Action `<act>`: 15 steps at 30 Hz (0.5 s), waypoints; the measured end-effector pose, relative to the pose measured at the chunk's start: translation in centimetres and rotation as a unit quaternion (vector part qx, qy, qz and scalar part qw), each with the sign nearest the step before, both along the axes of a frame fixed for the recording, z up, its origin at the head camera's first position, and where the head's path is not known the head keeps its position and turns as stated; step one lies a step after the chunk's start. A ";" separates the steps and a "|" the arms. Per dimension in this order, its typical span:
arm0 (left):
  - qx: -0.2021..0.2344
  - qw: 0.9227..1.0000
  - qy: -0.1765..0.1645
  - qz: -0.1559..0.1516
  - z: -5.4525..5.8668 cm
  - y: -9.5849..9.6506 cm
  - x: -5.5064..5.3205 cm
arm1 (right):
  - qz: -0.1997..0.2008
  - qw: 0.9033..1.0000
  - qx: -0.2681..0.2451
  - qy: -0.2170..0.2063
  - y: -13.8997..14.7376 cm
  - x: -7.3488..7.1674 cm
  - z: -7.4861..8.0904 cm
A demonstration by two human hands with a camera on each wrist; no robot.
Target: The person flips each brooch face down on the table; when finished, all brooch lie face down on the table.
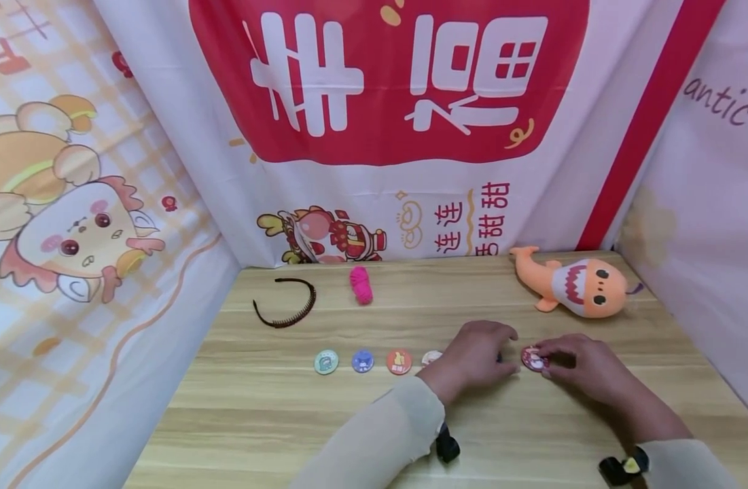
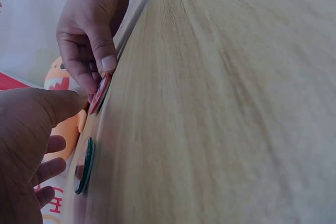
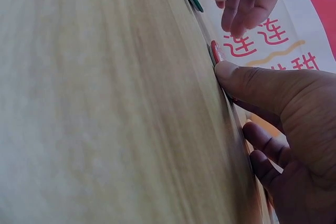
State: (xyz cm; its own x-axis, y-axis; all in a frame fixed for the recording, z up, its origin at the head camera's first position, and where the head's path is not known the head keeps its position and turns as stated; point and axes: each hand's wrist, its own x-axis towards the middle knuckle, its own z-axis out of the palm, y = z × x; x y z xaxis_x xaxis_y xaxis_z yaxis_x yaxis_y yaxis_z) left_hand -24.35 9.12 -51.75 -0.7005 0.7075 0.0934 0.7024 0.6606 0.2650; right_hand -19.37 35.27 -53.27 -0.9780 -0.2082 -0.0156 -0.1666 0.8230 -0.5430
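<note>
The red badge (image 1: 533, 360) is at the surface of the table (image 1: 239, 414), its edge pinched between the thumb and fingers of the right hand (image 1: 594, 372). The left hand (image 1: 474, 356), holding nothing, its fingers apart from the thumb, is just left of it, near a green-rimmed badge (image 2: 84, 166).

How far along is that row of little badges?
Mostly done, it seems: the teal badge, blue badge, orange badge and partly covered white badge lie in a row, with a green-edged badge by the left hand. In hand: the red badge, pinched by the right hand at the row's end. Remaining: probably releasing it from those fingers.
</note>
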 end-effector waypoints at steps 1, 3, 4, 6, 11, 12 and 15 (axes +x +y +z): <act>0.000 1.000 0.001 0.000 0.0 0.1 0.0 | -0.001 1.000 0.000 0.000 0.0 0.0 0.0; 0.000 1.000 -0.003 0.002 -0.1 0.1 -0.1 | -0.004 1.000 0.000 -0.001 0.0 0.0 0.0; -0.001 1.000 -0.004 0.002 -0.2 0.2 -0.1 | -0.005 1.000 -0.001 -0.001 0.0 0.0 0.0; 0.000 1.000 -0.006 0.002 -0.4 0.3 -0.2 | -0.006 1.000 -0.003 0.001 0.0 0.1 0.1; 0.003 1.000 -0.015 -0.006 -0.8 0.6 -0.3 | -0.004 1.000 -0.007 0.006 0.1 0.1 0.0; 0.003 1.000 -0.015 -0.008 -0.8 0.6 -0.3 | -0.003 1.000 -0.008 0.006 0.1 0.1 -0.1; 0.001 1.000 -0.013 -0.014 -0.9 0.9 -0.2 | -0.002 1.000 -0.009 0.008 0.3 0.1 -0.2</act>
State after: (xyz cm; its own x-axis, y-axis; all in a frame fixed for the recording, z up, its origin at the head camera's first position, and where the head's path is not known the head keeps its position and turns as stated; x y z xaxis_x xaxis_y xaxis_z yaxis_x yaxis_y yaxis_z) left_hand -24.58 10.00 -52.60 -0.6830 0.7264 0.0767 0.7132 0.6405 0.2847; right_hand -19.26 35.59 -53.45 -0.9788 -0.2049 0.0032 -0.1721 0.8137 -0.5553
